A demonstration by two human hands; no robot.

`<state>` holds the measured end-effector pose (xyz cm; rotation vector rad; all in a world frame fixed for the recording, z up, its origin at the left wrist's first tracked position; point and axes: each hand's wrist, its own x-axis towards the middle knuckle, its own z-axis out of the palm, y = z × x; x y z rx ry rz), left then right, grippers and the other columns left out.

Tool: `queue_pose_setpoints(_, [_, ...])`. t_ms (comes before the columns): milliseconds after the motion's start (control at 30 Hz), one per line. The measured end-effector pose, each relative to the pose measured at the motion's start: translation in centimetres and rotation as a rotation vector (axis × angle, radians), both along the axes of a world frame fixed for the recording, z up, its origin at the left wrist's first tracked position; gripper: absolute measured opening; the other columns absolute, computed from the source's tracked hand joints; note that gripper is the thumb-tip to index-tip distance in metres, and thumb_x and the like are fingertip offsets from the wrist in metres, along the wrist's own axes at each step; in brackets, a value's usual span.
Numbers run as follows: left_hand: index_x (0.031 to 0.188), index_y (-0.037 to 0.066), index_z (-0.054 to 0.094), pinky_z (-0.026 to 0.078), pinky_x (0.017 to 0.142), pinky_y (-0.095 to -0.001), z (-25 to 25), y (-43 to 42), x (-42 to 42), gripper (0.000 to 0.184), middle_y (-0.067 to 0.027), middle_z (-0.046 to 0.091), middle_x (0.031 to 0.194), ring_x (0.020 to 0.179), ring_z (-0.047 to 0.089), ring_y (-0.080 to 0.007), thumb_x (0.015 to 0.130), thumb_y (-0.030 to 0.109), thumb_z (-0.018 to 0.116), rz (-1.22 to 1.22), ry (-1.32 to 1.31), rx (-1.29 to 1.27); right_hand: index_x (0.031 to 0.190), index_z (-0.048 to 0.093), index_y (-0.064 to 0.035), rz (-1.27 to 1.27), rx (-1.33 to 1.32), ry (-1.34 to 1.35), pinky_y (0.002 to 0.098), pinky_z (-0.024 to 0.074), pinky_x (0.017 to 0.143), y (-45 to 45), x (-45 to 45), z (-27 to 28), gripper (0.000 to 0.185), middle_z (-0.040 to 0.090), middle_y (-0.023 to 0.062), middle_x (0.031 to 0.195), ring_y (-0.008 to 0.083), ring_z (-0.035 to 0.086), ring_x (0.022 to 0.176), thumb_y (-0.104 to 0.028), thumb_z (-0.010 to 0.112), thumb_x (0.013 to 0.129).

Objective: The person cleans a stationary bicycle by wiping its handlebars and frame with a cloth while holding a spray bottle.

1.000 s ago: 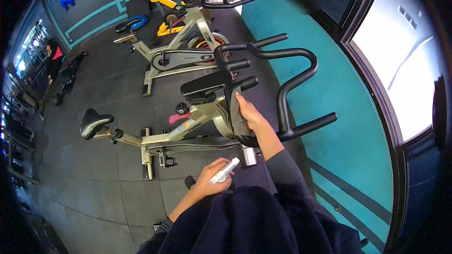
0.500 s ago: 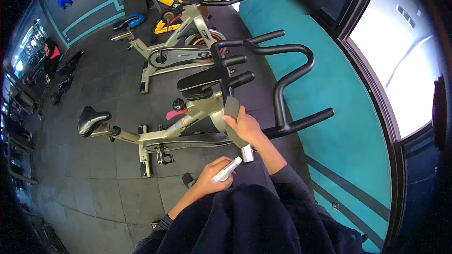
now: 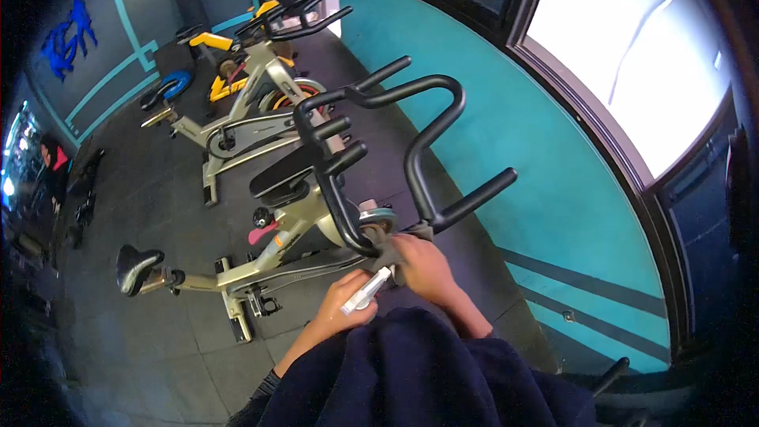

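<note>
My left hand [image 3: 341,306] is closed around a spray bottle, whose white trigger head [image 3: 368,291] shows on top; its body is hidden. A grey cloth [image 3: 387,255] is in my right hand [image 3: 428,269], which presses it around the near, lower part of the black handlebar [image 3: 421,162]. That handlebar belongs to the nearest silver exercise bike [image 3: 265,258]. The spray head sits just to the left of the cloth. My right fingers are partly hidden by the hand's own back.
Behind stands a second silver exercise bike [image 3: 251,130], with a yellow one [image 3: 212,41] farther back. A teal wall [image 3: 545,158] with windows runs along the right. Another black bar end [image 3: 613,374] shows at lower right. A person [image 3: 55,162] appears at far left.
My right hand and the cloth have moved from higher on the handlebar down to its near bend. The view has turned right, and my left hand still holds the spray bottle.
</note>
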<state>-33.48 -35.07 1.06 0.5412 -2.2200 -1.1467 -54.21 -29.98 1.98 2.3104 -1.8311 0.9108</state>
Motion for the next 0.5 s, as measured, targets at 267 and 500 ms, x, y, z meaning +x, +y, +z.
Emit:
queue_pose_setpoints(267, [0.096, 0.000, 0.061, 0.050, 0.075, -0.0334, -0.2, -0.6, -3.4, 0.030, -0.0107, 0.059, 0.093, 0.082, 0.063, -0.0262, 0.066, 0.005, 0.062, -0.130, 0.041, 0.127, 0.130, 0.047, -0.0045, -0.327, -0.469, -1.842, 0.0417, 0.0420, 0.098, 9.0, -11.6, 3.6, 0.053, 0.051, 0.0144, 0.129, 0.0298, 0.053, 0.114, -0.045, 0.046, 0.096])
queue_pose_setpoints(500, [0.100, 0.001, 0.060, 0.053, 0.071, -0.0299, 0.2, -0.4, -4.0, 0.032, -0.0093, 0.060, 0.095, 0.079, 0.067, -0.0187, 0.068, 0.001, 0.062, -0.197, 0.036, 0.110, 0.128, 0.048, -0.0094, 0.242, -0.675, -1.982, 0.0456, 0.0455, 0.092, 7.1, -18.8, 0.0, 0.060, 0.052, 0.0109, 0.123, 0.0302, 0.051, 0.111, -0.058, 0.038, 0.094])
